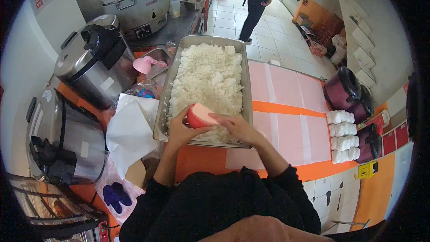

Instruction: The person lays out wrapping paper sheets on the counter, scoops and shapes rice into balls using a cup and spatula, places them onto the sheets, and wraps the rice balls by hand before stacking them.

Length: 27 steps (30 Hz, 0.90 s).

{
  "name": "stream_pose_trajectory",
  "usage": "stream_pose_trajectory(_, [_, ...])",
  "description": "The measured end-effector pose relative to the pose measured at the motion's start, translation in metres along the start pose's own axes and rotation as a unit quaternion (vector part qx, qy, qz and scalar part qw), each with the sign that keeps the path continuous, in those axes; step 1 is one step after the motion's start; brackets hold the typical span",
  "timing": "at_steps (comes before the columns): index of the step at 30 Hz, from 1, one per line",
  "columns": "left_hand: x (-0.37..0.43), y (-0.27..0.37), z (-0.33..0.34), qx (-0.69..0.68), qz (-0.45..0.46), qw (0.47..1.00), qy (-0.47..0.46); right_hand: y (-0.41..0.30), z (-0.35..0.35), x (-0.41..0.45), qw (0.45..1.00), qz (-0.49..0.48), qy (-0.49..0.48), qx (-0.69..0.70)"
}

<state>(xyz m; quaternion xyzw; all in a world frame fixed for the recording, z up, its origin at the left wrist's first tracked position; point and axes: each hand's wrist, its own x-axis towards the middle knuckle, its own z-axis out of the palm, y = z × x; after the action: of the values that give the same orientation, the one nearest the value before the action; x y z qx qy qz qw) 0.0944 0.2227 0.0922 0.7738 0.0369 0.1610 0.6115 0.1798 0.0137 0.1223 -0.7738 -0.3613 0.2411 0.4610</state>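
My left hand (181,129) grips a small red bowl (198,117) with a pale pink inside, tilted on its side, thumb along its lower edge. At the bowl's right rim are the fingers of my right hand (237,127), slightly blurred; whether they grip the rim or only touch it is unclear. Both hands are above the near end of a deep rectangular steel pan (248,107). Loose white cooked rice (208,74) fills most of this pan.
Steel rice warmers (70,137) stand at left. A pink scoop (143,64) lies on a small steel tray (158,55). Pink paper sheets (289,134) cover the orange table at right, beside stacked white packets (342,136) and dark red pots (341,85). A person (258,3) stands beyond.
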Motion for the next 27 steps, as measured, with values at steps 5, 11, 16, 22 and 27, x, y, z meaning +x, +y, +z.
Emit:
stream_pose_trajectory(5, [0.005, -0.010, -0.009, -0.208, -0.070, 0.975, -0.020, -0.008, -0.033, -0.011, 0.990, 0.005, 0.023, 0.136])
stream_pose_trajectory(11, [0.005, -0.012, -0.009, -0.252, -0.093, 0.960, -0.074, -0.007, 0.002, -0.012, 0.999, -0.041, 0.003, 0.020])
stream_pose_trajectory(16, [0.001, -0.014, -0.006, -0.120, -0.025, 0.992, -0.036, -0.006, 0.011, -0.009, 1.000, 0.001, 0.016, -0.008])
stream_pose_trajectory(22, [0.000, 0.004, 0.011, -0.009, 0.084, 0.995, 0.057, 0.003, 0.017, -0.008, 0.993, -0.058, 0.101, -0.033])
stream_pose_trajectory(27, [-0.004, 0.005, 0.009, 0.026, 0.083, 0.996, 0.013, -0.008, 0.011, -0.019, 0.998, 0.005, 0.044, 0.049])
